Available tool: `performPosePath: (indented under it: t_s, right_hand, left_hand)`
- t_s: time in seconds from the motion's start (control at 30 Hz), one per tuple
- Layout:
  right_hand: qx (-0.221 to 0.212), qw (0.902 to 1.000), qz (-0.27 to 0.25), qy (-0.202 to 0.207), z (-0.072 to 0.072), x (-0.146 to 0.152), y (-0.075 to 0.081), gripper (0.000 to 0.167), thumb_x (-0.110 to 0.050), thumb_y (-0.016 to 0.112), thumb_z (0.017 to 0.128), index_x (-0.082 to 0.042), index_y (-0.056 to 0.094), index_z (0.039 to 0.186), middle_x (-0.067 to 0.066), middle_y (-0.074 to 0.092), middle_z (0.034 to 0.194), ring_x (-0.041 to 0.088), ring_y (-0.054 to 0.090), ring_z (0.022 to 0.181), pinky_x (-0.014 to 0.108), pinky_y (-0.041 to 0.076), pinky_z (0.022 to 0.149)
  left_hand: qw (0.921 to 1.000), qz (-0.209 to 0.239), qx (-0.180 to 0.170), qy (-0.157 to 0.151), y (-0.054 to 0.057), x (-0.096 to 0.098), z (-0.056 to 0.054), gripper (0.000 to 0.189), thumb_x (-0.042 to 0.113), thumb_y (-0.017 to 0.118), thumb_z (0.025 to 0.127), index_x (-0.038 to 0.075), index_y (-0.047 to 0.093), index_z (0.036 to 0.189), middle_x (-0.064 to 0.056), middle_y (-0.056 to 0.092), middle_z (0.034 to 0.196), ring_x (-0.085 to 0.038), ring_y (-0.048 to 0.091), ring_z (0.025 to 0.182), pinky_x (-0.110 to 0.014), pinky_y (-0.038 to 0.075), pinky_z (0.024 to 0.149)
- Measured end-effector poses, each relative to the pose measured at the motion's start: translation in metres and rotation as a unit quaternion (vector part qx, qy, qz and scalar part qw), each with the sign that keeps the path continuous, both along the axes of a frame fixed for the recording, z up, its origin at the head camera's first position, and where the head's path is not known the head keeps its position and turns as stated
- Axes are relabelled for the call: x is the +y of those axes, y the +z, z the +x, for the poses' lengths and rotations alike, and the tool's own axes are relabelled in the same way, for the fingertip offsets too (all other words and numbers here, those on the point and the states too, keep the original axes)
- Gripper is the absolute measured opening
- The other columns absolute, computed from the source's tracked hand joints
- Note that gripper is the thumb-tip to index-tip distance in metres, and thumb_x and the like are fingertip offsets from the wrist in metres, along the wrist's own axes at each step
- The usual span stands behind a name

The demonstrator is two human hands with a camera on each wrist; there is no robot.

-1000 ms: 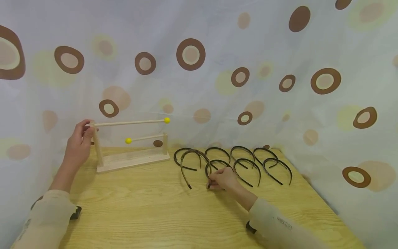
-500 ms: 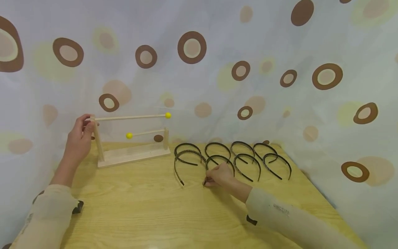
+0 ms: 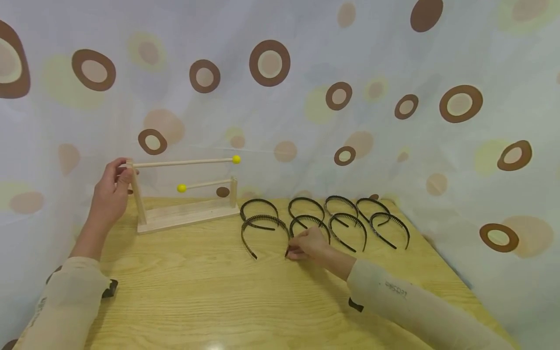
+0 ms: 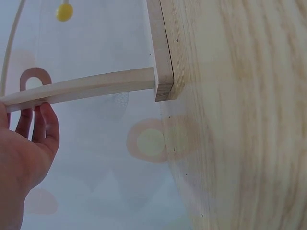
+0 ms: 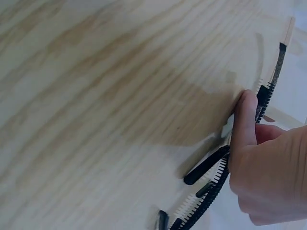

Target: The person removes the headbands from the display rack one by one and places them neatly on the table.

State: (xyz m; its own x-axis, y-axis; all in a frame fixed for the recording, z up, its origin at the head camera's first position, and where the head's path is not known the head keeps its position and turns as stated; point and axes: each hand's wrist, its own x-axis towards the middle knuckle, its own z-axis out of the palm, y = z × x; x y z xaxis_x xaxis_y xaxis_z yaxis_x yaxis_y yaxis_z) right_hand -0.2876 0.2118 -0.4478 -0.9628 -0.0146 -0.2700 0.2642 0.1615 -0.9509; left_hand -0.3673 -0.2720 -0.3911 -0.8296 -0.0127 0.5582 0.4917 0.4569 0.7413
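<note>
At the left in the head view, my left hand (image 3: 109, 197) grips the top of the left post (image 3: 139, 197) of a light wooden stand. The left wrist view shows its fingers curled round that post (image 4: 100, 85). My right hand (image 3: 312, 244) pinches the right end of a brown toothed headband (image 3: 265, 218), whose arch stands up over the table. In the right wrist view, the thumb and fingers of this hand (image 5: 268, 167) hide part of the headband. Close behind it is a dark headband (image 3: 259, 200); another toothed headband (image 3: 309, 218) is partly behind the right hand.
Two thin rods with yellow balls, an upper ball (image 3: 236, 159) and a lower ball (image 3: 181, 188), reach out from the stand's posts. Several dark headbands (image 3: 348, 215) stand in two rows at the right. A patterned curtain (image 3: 284, 116) hangs behind the wooden table (image 3: 197, 291).
My right hand has brought the brown headband left and lower, in front of the dark one behind it. That rear headband has shifted slightly left. The left hand keeps its grip on the post.
</note>
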Motion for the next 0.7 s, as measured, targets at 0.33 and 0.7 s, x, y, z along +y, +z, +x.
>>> performPosePath:
  t_s: [0.33, 0.7]
  right_hand:
    - [0.029, 0.998, -0.02, 0.052, 0.0, 0.002, -0.006, 0.03, 0.006, 0.062, 0.099, 0.017, 0.06, 0.127, 0.028, 0.07, 0.103, 0.033, 0.074, 0.086, 0.039, 0.061, 0.08]
    - [0.214, 0.9697, -0.002, 0.117, 0.003, 0.026, 0.048, 0.033, -0.015, 0.07, 0.099, 0.001, 0.066, 0.128, 0.022, 0.07, 0.116, 0.044, 0.067, 0.105, 0.05, 0.056, 0.092]
  left_hand:
    - [0.9999, -0.002, -0.009, 0.012, -0.006, -0.013, 0.003, 0.05, 0.033, 0.038, 0.112, 0.007, 0.034, 0.154, -0.021, 0.056, 0.13, -0.001, 0.05, 0.106, -0.009, 0.048, 0.073]
    - [0.9919, -0.125, -0.021, -0.001, 0.025, -0.033, 0.025, 0.06, 0.033, 0.049, 0.109, 0.004, 0.03, 0.158, -0.03, 0.041, 0.147, -0.049, 0.041, 0.129, -0.047, 0.04, 0.105]
